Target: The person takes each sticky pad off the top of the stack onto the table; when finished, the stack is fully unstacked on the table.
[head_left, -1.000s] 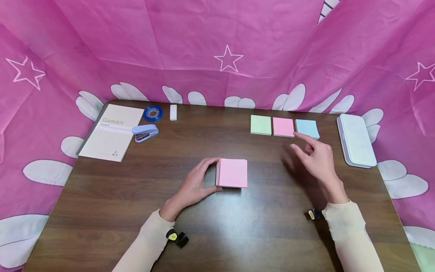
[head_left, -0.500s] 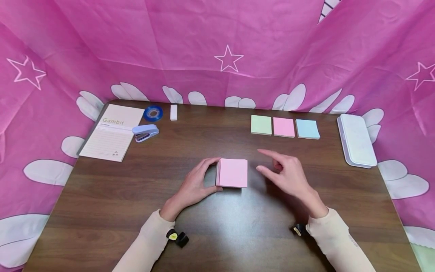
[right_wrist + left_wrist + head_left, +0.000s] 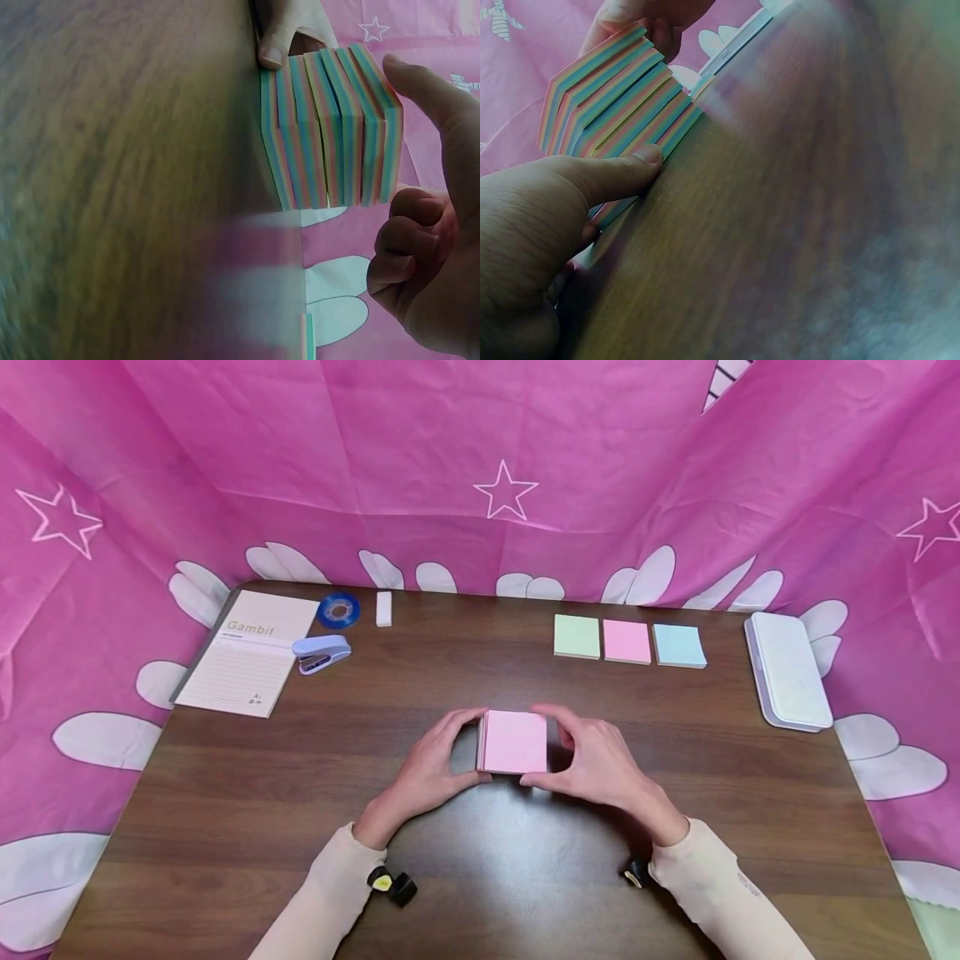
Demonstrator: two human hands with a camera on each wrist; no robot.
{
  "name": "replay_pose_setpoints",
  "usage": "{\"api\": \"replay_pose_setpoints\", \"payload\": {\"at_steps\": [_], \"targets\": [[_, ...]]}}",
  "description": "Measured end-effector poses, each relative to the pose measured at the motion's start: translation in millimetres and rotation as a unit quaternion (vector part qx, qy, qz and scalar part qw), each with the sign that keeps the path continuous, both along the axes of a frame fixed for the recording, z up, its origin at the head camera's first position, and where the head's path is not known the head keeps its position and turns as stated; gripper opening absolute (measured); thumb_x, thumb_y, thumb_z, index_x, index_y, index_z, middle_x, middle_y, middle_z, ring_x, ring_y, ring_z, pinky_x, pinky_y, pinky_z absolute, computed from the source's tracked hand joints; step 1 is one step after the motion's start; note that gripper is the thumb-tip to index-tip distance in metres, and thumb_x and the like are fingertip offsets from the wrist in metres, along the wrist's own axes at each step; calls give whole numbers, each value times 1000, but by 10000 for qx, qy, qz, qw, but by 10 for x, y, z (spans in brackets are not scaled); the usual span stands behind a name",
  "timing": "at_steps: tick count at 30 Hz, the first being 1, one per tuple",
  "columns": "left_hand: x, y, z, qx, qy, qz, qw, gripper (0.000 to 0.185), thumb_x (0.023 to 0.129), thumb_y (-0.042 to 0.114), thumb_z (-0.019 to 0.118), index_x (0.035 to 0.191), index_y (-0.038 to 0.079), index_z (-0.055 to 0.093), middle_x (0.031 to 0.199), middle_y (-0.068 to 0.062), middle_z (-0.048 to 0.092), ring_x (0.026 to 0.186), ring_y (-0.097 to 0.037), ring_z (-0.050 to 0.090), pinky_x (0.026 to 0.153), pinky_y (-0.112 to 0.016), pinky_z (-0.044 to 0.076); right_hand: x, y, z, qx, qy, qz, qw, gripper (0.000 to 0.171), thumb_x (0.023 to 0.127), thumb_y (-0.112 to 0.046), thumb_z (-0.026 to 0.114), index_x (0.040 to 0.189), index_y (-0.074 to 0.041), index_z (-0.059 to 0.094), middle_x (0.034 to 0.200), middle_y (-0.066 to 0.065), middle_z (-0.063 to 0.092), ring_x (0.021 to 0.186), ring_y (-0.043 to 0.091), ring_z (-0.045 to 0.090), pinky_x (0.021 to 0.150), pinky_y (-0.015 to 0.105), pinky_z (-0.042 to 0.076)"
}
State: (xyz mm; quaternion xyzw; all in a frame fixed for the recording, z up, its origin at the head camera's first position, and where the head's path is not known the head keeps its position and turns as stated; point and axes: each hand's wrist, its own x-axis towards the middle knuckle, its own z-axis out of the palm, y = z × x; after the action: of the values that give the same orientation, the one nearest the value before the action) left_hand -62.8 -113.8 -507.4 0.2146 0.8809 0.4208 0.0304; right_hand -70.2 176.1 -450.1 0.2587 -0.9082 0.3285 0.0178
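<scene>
Sticky-note stack point(image 3: 514, 742) sat mid-bench point(image 3: 300, 810), pink sheet on top | left hand point(image 3: 427, 768) had its grip curled on the left edge | right hand point(image 3: 596, 760) cupped the right edge, thumb and forefinger touching it

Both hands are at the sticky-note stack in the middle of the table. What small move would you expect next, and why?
Probably the right hand peels the top sheet off the stack of notes. Its fingers sit at the stack's right edge while the left hand braces the left side. Single green, pink and blue notes already lie in a row behind.
</scene>
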Motion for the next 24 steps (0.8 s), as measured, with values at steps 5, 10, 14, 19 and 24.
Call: {"api": "replay_pose_setpoints", "payload": {"at_steps": [5, 10, 14, 19, 24], "targets": [[2, -1, -2, -4, -26, 2, 10000, 97, 83, 21, 102, 164, 17, 49, 157, -7, 58, 146, -29, 56, 121, -58, 45, -2, -42, -27, 134, -25, 22, 9999, 92, 69, -50, 104, 146, -17, 65, 74, 2, 56, 62, 7, 41, 57, 28, 34], [10, 0, 5, -11, -69, 29, 10000, 97, 83, 21, 102, 164, 17, 48, 158, -7, 58, 146, -29, 56, 121, -58, 45, 0, -57, -49, 124, 145, 70, 9998, 89, 70, -47, 104, 144, -17, 65, 74, 0, 54, 62, 7, 40, 57, 29, 35], [16, -2, 10, -27, -90, 27, 10000, 97, 84, 21, 101, 165, 16, 48, 158, -8, 57, 146, -30, 56, 122, -59, 44, 2, -60, -69, 16, 232, 85, 9997, 86, 70, -45, 103, 143, -17, 66, 72, 0, 53, 62, 5, 39, 57, 28, 34], [12, -1, 9, -22, -117, 39, 9999, 97, 84, 22, 102, 164, 16, 48, 159, -7, 57, 147, -29, 55, 123, -58, 43, -11, -24, -63, -314, 298, 110, 9990, 85, 70, -39, 103, 142, -14, 66, 73, -4, 49, 65, 3, 37, 59, 26, 32], [2, 0, 4, -37, -44, 17, 10000, 97, 83, 22, 102, 164, 15, 49, 158, -8, 58, 148, -29, 55, 123, -57, 44, -71, 87, -19, -633, 270, 26, 9976, 84, 69, -33, 104, 141, -12, 66, 75, -7, 45, 66, 4, 37, 60, 26, 31]]}}
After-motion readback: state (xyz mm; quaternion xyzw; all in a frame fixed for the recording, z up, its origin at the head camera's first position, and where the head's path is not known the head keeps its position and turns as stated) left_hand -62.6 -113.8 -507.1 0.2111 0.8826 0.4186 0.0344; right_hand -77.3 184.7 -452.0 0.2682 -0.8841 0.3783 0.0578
